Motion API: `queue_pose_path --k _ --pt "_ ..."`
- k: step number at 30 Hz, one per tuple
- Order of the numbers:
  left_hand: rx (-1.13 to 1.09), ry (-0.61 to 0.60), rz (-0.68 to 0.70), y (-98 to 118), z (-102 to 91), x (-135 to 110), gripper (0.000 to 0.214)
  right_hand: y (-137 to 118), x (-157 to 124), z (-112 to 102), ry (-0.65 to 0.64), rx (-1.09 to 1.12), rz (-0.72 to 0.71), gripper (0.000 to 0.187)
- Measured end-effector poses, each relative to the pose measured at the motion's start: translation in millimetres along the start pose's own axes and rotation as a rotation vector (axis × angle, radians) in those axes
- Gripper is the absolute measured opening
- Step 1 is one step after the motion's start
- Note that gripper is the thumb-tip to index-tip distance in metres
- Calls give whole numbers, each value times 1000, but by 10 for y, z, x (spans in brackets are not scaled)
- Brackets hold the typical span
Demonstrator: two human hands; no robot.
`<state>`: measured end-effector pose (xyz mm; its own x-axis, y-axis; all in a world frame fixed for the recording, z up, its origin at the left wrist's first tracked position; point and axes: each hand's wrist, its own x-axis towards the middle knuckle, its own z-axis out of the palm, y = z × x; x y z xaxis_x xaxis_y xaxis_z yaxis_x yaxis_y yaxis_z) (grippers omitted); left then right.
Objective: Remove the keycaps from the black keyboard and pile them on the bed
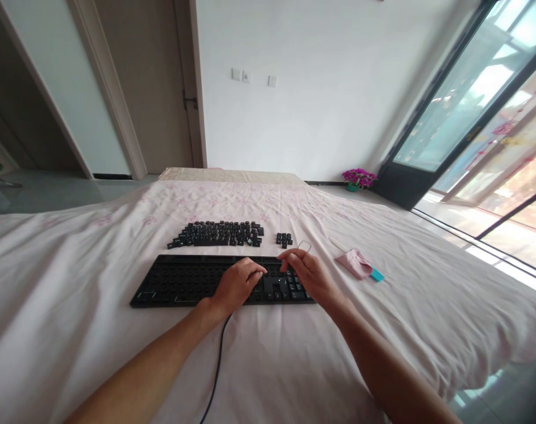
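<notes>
A black keyboard (pixel 179 282) lies across the cloth, most of its left part bare of keycaps, while keycaps remain on the number pad (pixel 296 287). My left hand (pixel 239 282) rests over the keyboard's middle, thumb and fingers pressed together; whatever they may hold is hidden. Above the keyboard's right end, my right hand (pixel 309 274) is closed on a wire keycap puller (pixel 305 244), whose thin metal loop sticks up behind the fingers. Loose black keycaps (pixel 219 234) are laid out in rows beyond the keyboard, with a smaller group of keycaps (pixel 284 239) to their right.
A pink cloth (pixel 356 263) and a blue piece (pixel 377 275) lie to the right. The keyboard's black cable (pixel 219 359) runs toward me. Pale floral fabric (pixel 117 247) covers the wide surface, with folds at both sides. Purple flowers (pixel 358 177) stand on the floor beyond.
</notes>
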<state>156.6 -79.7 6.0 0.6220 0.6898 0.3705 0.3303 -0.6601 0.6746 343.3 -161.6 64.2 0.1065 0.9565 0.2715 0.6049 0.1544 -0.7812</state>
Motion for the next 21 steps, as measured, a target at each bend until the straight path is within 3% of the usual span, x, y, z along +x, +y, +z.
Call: queue_pose_path --k 4,10,17,21 --pt "-66 4 -63 -39 -23 -50 24 -31 -77 61 -168 124 12 34" --pt "-46 -23 -44 -40 -23 -54 24 -61 -126 152 -245 123 -121 35" --pt "-17 -28 -20 -50 -16 -74 24 -128 -156 232 -304 -118 -195 33" --pt "4 -29 -13 -53 -8 -83 24 -42 -204 244 -332 -187 -227 32"
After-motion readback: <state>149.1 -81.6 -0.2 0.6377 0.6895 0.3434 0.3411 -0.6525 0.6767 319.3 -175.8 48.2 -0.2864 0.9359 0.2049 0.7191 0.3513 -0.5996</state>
